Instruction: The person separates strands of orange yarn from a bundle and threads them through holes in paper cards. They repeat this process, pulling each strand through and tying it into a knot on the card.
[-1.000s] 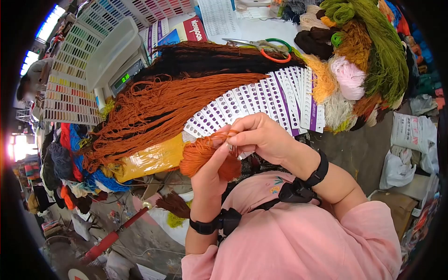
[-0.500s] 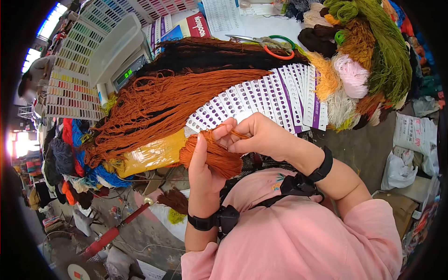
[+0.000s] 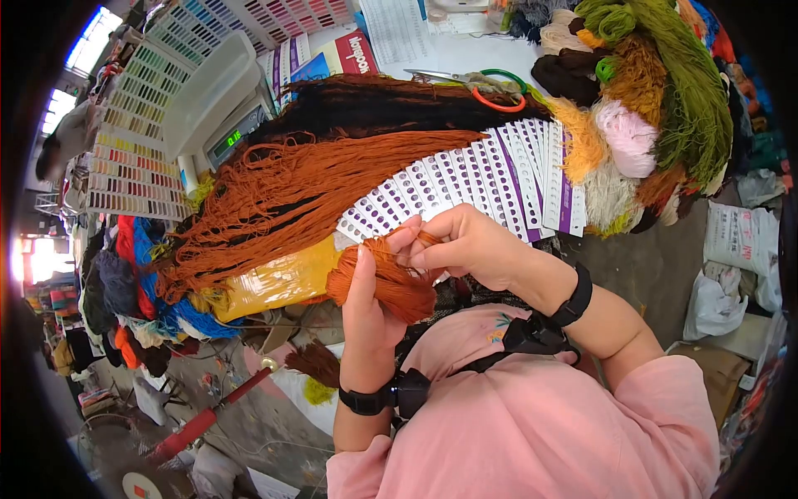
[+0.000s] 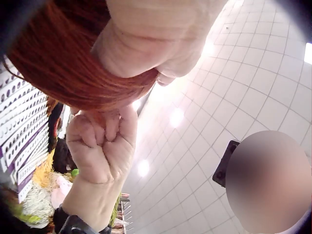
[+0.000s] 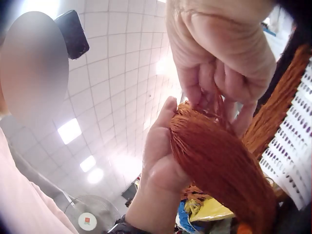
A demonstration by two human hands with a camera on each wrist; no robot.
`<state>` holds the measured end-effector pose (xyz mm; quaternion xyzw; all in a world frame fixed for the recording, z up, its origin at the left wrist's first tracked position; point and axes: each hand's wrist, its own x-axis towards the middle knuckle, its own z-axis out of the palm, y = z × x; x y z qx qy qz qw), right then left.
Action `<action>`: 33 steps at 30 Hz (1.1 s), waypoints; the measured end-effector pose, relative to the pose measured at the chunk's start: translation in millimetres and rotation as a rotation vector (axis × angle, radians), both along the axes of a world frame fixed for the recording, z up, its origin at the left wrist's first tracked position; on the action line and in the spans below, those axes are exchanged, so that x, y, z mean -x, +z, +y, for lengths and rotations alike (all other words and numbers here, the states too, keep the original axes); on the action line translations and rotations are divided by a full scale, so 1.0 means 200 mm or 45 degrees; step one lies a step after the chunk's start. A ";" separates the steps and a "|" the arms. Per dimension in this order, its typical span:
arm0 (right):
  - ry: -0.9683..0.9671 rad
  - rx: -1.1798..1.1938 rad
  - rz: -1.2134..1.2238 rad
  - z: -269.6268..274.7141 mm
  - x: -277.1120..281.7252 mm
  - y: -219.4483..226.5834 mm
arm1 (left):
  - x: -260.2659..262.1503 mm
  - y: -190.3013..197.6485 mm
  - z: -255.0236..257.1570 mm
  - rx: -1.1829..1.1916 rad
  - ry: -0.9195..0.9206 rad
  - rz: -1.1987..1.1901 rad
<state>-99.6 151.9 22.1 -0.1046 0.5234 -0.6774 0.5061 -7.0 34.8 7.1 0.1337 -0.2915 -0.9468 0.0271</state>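
Observation:
A bundled skein of rust-orange yarn point(image 3: 397, 291) is in the left hand point(image 3: 368, 312), in front of the person's chest. The left thumb stands up along the skein's near side while the other fingers go behind it, mostly hidden in the head view. At the top of the bundle, the right hand point(image 3: 474, 254) pinches a few strands of the same yarn between thumb and curled fingers. The right wrist view shows the strands point(image 5: 219, 105) running from the gathered end of the skein point(image 5: 219, 165) up into those right fingers point(image 5: 192, 90).
Long rust-orange yarn point(image 3: 291, 175) lies across the table beside fanned punched cards point(image 3: 440, 179) and a yellow wrapped packet point(image 3: 278, 279). Scissors point(image 3: 499, 104) rest behind on dark yarn. A scale point(image 3: 229, 133) stands at left, with piled coloured yarns point(image 3: 623, 137) at right.
The left thumb has moved away from the right fingers and now stands upright. The right hand has drawn strands slightly to the right, then turned back in close to the skein's top.

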 end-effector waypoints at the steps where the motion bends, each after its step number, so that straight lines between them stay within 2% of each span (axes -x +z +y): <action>1: -0.040 0.085 -0.081 0.00 0.00 -0.01 | 0.00 -0.01 -0.01 0.008 -0.022 0.065; 3: -0.037 0.259 -0.264 0.03 0.02 -0.04 | -0.02 -0.04 -0.03 0.024 -0.067 0.194; 5: 0.052 0.432 -0.474 0.06 0.05 -0.08 | -0.03 -0.03 -0.04 0.047 -0.075 0.164; 9: 0.006 0.277 -0.459 0.08 0.01 -0.03 | -0.03 -0.04 0.00 0.075 -0.061 0.178; 11: -0.027 0.298 -0.496 0.08 0.05 -0.04 | -0.02 -0.04 0.03 0.226 -0.022 0.137; 14: -0.050 0.116 -0.432 0.04 0.02 0.00 | 0.00 0.01 0.08 0.444 0.005 0.046; 16: -0.063 0.022 -0.252 0.01 -0.01 0.01 | 0.00 0.01 0.08 0.551 -0.033 0.018; 18: -0.067 0.000 -0.108 -0.01 -0.03 0.02 | 0.00 0.01 0.08 0.453 -0.018 0.068; 22: -0.129 0.137 -0.283 0.00 -0.01 0.00 | 0.00 0.01 0.04 0.194 -0.081 0.210; 25: -0.155 0.157 -0.340 0.00 -0.01 -0.01 | 0.00 0.02 0.05 0.071 0.050 0.133; 28: -0.178 0.192 -0.373 0.00 -0.01 0.01 | 0.02 0.01 0.06 0.318 0.082 -0.095; 33: -0.154 0.254 -0.424 0.02 0.01 -0.01 | 0.01 0.02 0.06 0.109 0.106 -0.064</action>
